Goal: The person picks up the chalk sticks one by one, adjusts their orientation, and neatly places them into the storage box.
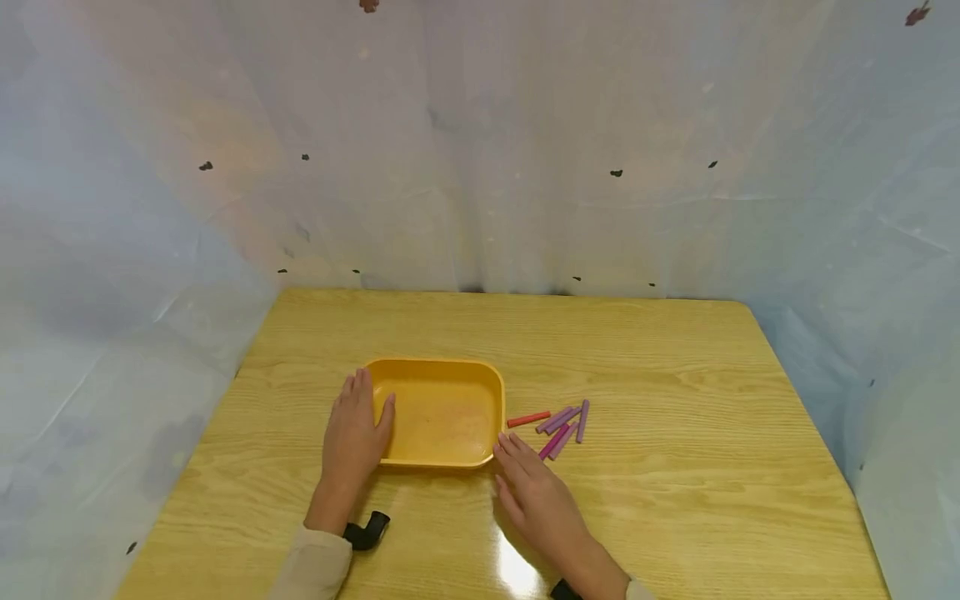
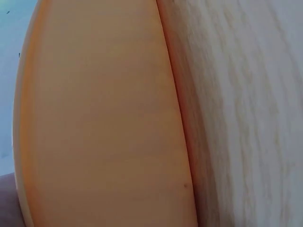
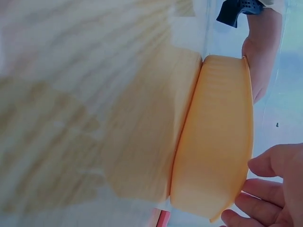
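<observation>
**Yellow tray (image 1: pixel 438 417) braced at both sides**

The left hand (image 1: pixel 352 433) straddles the tray's left wall, thumb inside and the other fingers along the outside, grasping it. The tray sits on the desk (image 1: pixel 675 375), between the hands. The right hand (image 1: pixel 542 498) only touches the near right corner, its fingers extended and clasping nothing. Even pressure from both sides would seem best here, keeping the tray level rather than letting it twist about the left grip. Just right of the tray lie a red stick (image 1: pixel 528 419), a magenta stick (image 1: pixel 554 442) and several purple sticks (image 1: pixel 582 422); they look apt to roll and would obstruct any rightward slide.
</observation>
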The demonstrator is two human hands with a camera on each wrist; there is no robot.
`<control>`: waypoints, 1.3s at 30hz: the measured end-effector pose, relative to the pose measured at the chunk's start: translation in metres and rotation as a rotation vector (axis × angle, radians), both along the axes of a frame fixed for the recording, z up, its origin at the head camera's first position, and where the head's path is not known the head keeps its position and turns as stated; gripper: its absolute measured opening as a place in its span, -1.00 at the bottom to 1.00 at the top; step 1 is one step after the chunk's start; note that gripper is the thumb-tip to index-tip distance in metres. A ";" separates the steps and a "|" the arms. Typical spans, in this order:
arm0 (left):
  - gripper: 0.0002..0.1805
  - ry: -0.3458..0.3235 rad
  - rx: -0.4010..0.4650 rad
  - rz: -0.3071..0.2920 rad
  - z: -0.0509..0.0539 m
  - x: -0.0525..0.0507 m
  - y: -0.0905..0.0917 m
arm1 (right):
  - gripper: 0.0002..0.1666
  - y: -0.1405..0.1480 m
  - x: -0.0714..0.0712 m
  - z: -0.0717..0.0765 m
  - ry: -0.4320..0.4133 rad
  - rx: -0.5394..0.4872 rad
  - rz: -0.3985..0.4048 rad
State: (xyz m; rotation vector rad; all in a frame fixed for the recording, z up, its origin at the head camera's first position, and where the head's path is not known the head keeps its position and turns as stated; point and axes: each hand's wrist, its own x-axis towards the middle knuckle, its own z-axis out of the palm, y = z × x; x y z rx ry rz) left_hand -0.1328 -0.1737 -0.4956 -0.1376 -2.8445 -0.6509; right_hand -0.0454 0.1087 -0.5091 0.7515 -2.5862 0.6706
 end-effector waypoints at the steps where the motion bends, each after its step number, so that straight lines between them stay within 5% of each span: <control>1: -0.23 -0.004 0.003 -0.010 0.000 0.000 -0.001 | -0.45 0.000 -0.001 0.000 -0.001 -0.004 0.006; 8: -0.23 -0.039 0.042 -0.081 -0.001 0.001 -0.018 | -0.43 0.002 -0.003 0.000 -0.026 -0.019 0.041; 15: -0.11 -0.054 -0.023 -0.127 0.000 0.009 -0.035 | -0.41 0.017 -0.010 -0.002 0.026 -0.025 0.077; 28: 0.17 -0.144 -0.132 -0.191 0.010 0.033 -0.059 | -0.65 0.103 -0.056 0.015 -0.044 0.051 0.043; 39: 0.25 -0.227 -0.137 -0.179 0.009 0.042 -0.058 | -0.71 0.148 -0.084 0.006 -0.102 0.170 0.198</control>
